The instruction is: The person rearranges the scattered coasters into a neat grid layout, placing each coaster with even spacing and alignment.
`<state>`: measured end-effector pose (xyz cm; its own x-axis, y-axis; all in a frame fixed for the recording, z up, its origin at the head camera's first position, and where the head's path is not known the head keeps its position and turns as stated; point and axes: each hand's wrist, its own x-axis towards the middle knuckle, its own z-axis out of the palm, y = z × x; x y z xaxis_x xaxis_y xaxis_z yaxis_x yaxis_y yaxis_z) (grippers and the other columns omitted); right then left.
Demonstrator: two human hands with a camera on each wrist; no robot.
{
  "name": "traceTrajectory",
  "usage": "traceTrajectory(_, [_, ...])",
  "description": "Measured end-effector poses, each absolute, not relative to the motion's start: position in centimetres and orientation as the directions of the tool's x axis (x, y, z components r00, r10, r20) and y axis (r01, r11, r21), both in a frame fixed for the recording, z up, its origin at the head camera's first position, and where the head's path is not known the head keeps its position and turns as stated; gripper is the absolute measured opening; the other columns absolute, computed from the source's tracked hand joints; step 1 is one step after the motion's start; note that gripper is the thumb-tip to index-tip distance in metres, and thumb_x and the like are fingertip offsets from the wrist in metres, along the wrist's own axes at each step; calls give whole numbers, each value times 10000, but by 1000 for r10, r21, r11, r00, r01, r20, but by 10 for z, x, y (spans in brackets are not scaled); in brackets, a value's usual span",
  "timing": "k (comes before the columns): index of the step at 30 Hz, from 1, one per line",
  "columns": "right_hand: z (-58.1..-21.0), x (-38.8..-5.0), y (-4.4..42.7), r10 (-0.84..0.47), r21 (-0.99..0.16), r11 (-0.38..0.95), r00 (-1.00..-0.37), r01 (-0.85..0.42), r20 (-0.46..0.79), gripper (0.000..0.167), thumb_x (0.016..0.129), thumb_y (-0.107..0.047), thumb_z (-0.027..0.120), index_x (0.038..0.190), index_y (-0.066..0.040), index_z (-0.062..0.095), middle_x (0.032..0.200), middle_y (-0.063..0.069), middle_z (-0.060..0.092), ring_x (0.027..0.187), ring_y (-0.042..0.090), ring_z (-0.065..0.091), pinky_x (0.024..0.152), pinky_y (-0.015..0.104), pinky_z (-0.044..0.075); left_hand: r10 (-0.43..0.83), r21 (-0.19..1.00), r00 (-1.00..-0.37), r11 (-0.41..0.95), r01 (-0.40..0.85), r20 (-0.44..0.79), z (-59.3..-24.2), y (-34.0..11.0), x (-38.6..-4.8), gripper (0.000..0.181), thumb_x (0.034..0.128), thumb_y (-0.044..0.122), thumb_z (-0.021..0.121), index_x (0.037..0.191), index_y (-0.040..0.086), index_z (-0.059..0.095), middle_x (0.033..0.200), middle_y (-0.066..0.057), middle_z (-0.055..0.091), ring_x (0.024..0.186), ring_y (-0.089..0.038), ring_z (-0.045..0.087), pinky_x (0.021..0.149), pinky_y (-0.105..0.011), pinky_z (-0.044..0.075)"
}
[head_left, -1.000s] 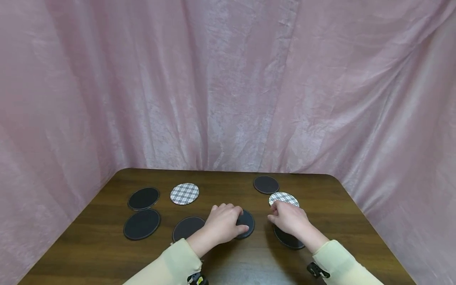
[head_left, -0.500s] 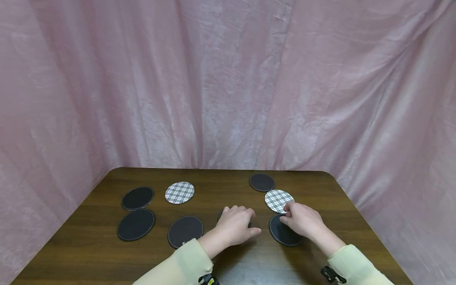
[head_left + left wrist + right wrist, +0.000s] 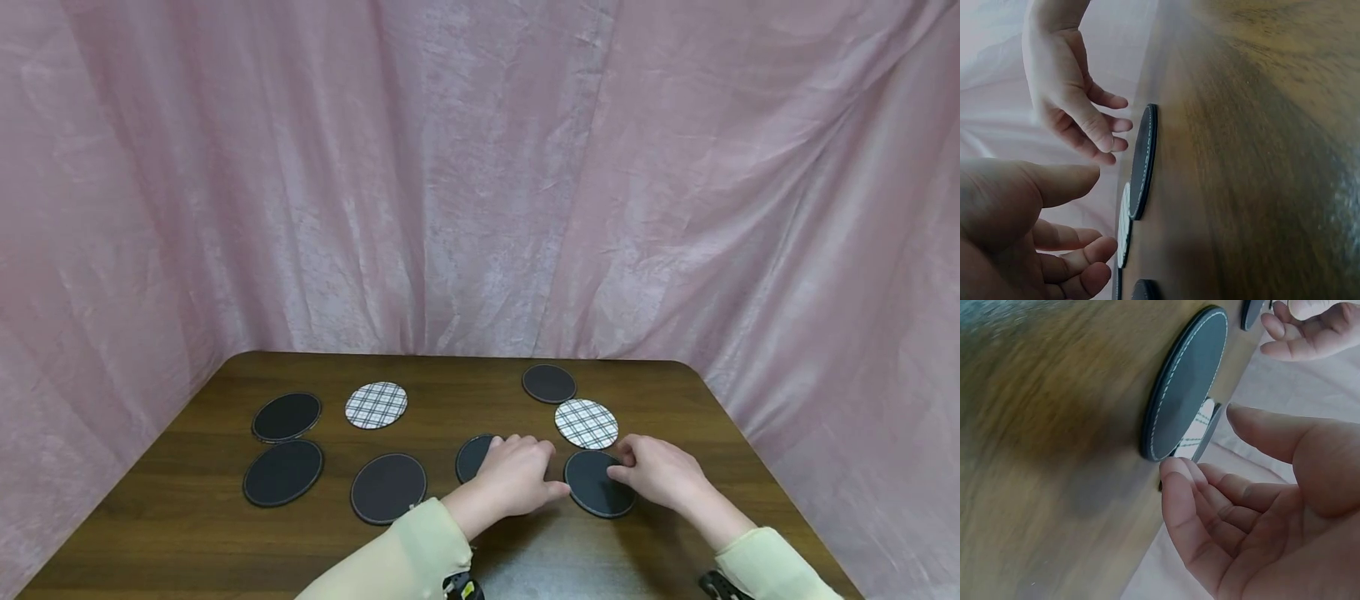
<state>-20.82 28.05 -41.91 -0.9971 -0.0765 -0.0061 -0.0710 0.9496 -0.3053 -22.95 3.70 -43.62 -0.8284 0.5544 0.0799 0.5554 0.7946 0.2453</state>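
Currently both hands are over the lower middle of the head view, fingers relaxed. Left hand (image 3: 517,482): fingers loosely bent, thumb held well away from them, wide gap. It covers part of a dark blue-black disc (image 3: 472,460); can't tell whether it touches it. Right hand (image 3: 663,475): fingers loosely curved, moderate gap between thumb and fingertips. It's at the right edge of the stitched black disc (image 3: 597,487), lower right of centre; contact unclear. That disc lies flat, pale stitching round its rim in both wrist views.

Other discs, all flat on the brown wooden table (image 3: 225,554): right plaid disc (image 3: 587,423) just above the stitched one, upper dark disc (image 3: 549,383) above and left of that plaid one. These three sit in a slanting row, each close to the next; can't tell if edges touch. Lower brown-black disc (image 3: 387,488) is left of the left hand; left plaid disc (image 3: 377,406) is above it. Far left, two black discs (image 3: 283,473) sit one above the other, edges meeting or nearly so.

Pale yellow-green sleeves (image 3: 397,554) on both arms, small dark device (image 3: 462,587) at the left cuff. Pink curtain (image 3: 465,167) fills the upper part.
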Motion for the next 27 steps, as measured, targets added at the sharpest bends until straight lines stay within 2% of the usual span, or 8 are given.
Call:
traceTrajectory(3, [-419,-207,287,-79,-334,940,-997,-68,-19,368,971,-332,845,1170,-36,756,949,-28,663,869,182,624,760,482,532,541,284,-838,795,535,64,-437,39,-230,556,967,524,838,1338,119,754,1091,-3,733,1023,-207,650,905,-434,476])
traceTrajectory(7, [-420,-205,294,-73,-371,927,-997,-58,-25,474,976,-337,834,1269,24,742,1015,-3,709,942,199,667,827,519,558,512,353,-857,794,495,52,-439,40,-229,631,972,516,833,1435,108,704,1263,-65,714,1198,-268,648,1034,-521,501])
traceTrajectory(11, [-421,-201,301,-69,-377,925,-997,-52,-32,526,982,-358,829,1301,48,725,1053,18,716,974,231,679,825,543,564,506,340,-861,801,493,57,-442,41,-227,660,981,535,817,1466,107,685,1367,-95,692,1280,-303,625,1075,-570,489])
traceTrajectory(17, [-427,-195,309,-69,-391,919,-996,-40,-61,576,989,-389,828,1320,68,714,1111,61,738,1035,283,703,846,587,571,514,269,-855,816,512,69,-447,45,-226,648,969,580,812,1416,119,718,1315,-72,699,1190,-267,627,962,-474,494])
traceTrajectory(22, [-432,-193,311,-79,-411,911,-995,-46,-65,541,982,-379,838,1278,63,737,1103,79,746,1065,322,712,887,599,568,508,247,-859,826,506,63,-449,48,-224,587,964,594,812,1335,142,765,1248,-44,692,1145,-252,616,925,-462,462])
traceTrajectory(27, [-435,-191,312,-81,-422,905,-995,-53,-50,470,973,-365,842,1219,28,770,1038,26,725,994,251,688,847,539,561,502,213,-862,836,506,78,-450,52,-223,477,951,597,825,1157,168,793,1093,-8,683,1068,-241,615,894,-459,444])
